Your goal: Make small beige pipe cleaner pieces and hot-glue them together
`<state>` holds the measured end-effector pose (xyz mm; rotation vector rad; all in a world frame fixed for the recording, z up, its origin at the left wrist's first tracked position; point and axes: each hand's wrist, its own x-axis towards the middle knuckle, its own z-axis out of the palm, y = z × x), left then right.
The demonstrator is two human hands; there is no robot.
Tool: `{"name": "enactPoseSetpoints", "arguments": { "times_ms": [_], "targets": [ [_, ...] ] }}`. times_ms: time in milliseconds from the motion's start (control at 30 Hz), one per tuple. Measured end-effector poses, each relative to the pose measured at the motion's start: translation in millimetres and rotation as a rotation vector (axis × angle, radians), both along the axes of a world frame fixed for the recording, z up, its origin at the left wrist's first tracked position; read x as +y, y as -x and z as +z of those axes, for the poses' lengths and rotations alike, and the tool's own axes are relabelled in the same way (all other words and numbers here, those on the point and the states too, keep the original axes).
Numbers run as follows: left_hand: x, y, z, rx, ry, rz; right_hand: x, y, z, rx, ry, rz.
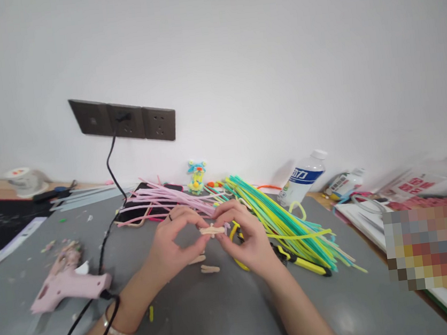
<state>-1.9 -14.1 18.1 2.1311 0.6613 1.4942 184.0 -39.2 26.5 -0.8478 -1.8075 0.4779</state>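
My left hand (173,243) and my right hand (244,235) meet over the grey table (208,320), both pinching a small cream pipe-cleaner piece (212,231) between thumb and fingers. Two short cream offcuts (207,264) lie on the table just below it. Behind my hands lies a fan of pink pipe cleaners (162,200). A bundle of green and yellow pipe cleaners (281,214) runs off to the right. Yellow-handled cutters (299,261) rest under my right wrist.
A pink glue gun (64,279) lies at the left, its black cord (109,229) running up to a dark wall socket strip (123,119). A tipped water bottle (303,177), a small colourful figure (197,176) and papers (375,220) sit at the back and right.
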Motion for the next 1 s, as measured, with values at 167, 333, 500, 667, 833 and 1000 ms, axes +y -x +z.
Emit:
{"name": "enactPoseSetpoints", "arguments": {
  "times_ms": [167, 333, 500, 667, 833, 1000],
  "targets": [
    [-1.5, 0.7, 2.9, 0.025, 0.039, -0.008, 0.7, 0.2, -0.7, 0.013, -0.007, 0.012],
    [-2.5, 0.7, 3.4, 0.019, 0.059, -0.026, -1.3, 1.2, -0.3, 0.017, 0.000, 0.003],
    [-2.3, 0.4, 3.3, 0.010, 0.070, -0.016, -1.8, 0.7, -1.8, 0.020, 0.004, 0.005],
    [-1.4, 0.1, 2.8, -0.001, 0.076, -0.020, -0.9, -0.3, -2.5, 0.018, 0.017, 0.003],
    [-0.8, 1.4, 0.7, -0.007, 0.105, -0.022, -0.3, -0.5, -2.5, 0.013, 0.014, -0.005],
    [0.3, 2.0, -2.0, -0.004, 0.137, -0.017, -0.3, -0.9, -2.6, 0.015, 0.000, -0.006]
  ]
}}
